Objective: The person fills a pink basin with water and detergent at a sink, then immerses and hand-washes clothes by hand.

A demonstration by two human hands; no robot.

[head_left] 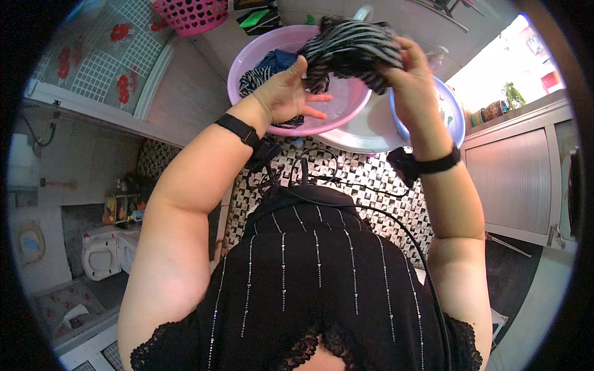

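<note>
A bunched black cloth with white stripes is raised over the right part of a pink plastic basin. My right hand grips the cloth's right end. At its lower left side is my left hand, palm turned up with fingers spread; whether the thumb touches the cloth cannot be told. In the basin lie a dark blue cloth and another striped cloth, beside cloudy water. The basin rests partly over a white washbasin.
A blue basin stands at the right of the washbasin, near a pump bottle. A pink perforated basket is at the upper left. Black cables hang before my body. Potted plants stand by the window at right.
</note>
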